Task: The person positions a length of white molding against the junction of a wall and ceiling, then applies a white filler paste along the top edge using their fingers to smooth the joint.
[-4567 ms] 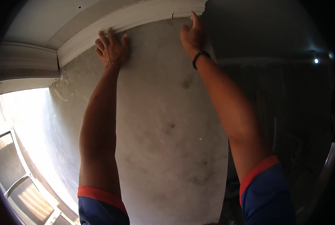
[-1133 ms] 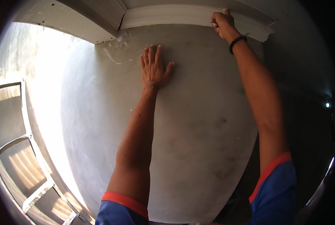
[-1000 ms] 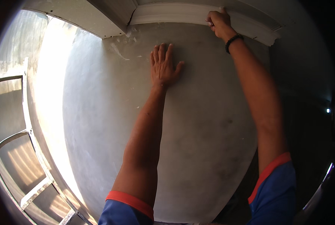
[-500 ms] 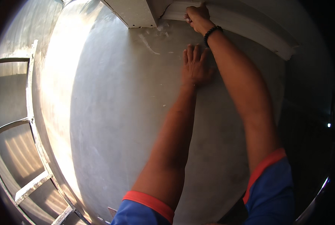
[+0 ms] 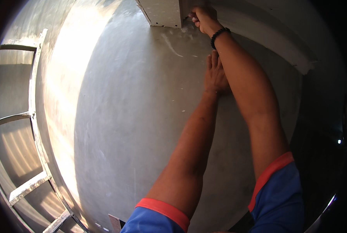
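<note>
My left hand (image 5: pixel 217 75) lies flat against the grey plastered wall (image 5: pixel 142 116), fingers stretched upward, partly covered by my right forearm. Above it, my right hand (image 5: pixel 204 18) is raised to the pale moulding (image 5: pixel 259 37) that runs along the top of the wall. Its fingers are curled, with the fingertips close to the moulding's left end and the boxed white beam (image 5: pixel 163 13). Whatever those fingers may hold is hidden or too small to name. A black beaded bracelet (image 5: pixel 216 37) circles my right wrist.
To the left stands a worn metal ladder (image 5: pixel 33 89) with paint-splashed rungs. Bright light streaks the wall beside it. A small flat piece with a pale face (image 5: pixel 114 222) shows at the lower edge, by my left sleeve. The far right is dark.
My right hand has slid left along the moulding, closer to the boxed beam. The view has shifted, while my left hand stays at about the same place on the wall.
</note>
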`<state>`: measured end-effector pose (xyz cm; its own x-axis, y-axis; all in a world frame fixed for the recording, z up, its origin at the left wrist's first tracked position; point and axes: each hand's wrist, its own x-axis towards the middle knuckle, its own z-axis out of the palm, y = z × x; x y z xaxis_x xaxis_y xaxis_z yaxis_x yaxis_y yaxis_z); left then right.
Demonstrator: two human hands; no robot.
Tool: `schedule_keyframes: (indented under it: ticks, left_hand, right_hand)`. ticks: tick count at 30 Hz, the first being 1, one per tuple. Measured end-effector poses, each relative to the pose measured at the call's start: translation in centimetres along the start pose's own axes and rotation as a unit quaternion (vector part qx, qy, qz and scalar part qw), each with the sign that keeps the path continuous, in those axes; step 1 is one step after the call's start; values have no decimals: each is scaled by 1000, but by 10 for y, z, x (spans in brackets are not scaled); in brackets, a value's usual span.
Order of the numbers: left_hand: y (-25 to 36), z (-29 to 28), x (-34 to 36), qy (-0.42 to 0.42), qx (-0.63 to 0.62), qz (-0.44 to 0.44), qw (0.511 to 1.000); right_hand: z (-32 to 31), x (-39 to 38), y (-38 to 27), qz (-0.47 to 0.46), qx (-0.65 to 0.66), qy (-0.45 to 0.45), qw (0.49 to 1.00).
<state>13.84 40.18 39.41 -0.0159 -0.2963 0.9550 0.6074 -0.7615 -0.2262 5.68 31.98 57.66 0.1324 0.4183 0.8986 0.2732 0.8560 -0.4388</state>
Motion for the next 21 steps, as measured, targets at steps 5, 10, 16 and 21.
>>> schedule_keyframes:
  ticks: [5,10,16,21]
  left_hand:
    - [15,-31,3,-20,-25,-36,999]
    - [11,-31,3,-3,-17,-39,999]
    - [17,-25,1,-33,-31,-37,998]
    - [10,-21,1,-41,-15,-43,998]
  right_hand:
    - [-33,3,23,-39,122,-82,988]
    - [-48,22,39,-115,-96,-80,985]
    - [-54,66,82,-321,-350,-25,879]
    - [-27,62,88,-298,-358,4,885]
